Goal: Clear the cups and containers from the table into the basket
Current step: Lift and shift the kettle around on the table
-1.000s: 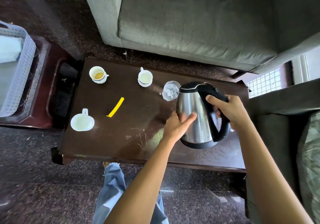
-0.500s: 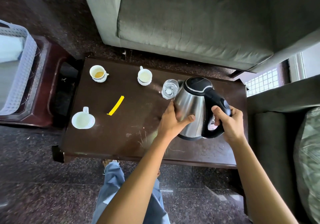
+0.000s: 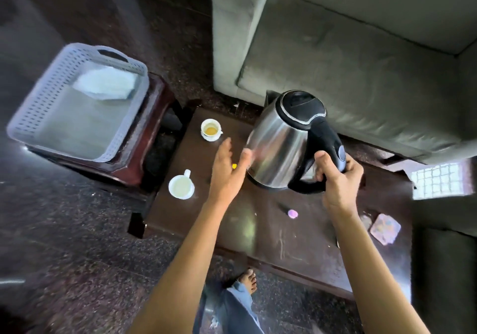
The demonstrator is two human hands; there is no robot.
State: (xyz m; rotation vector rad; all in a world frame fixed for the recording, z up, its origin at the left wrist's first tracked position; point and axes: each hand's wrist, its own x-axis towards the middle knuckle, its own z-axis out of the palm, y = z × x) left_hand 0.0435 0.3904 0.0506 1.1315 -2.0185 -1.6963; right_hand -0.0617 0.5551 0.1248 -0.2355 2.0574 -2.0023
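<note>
Left of the kettle (image 3: pixel 284 142) waits the basket (image 3: pixel 77 106), off the desk (image 3: pixel 258 230). Two cups (image 3: pixel 181 187) sit between. The left hand (image 3: pixel 228 171) is open beside the steel; the right hand (image 3: pixel 335 173) grips the handle. One-handed, the tilted kettle could swing and topple a cup.
</note>
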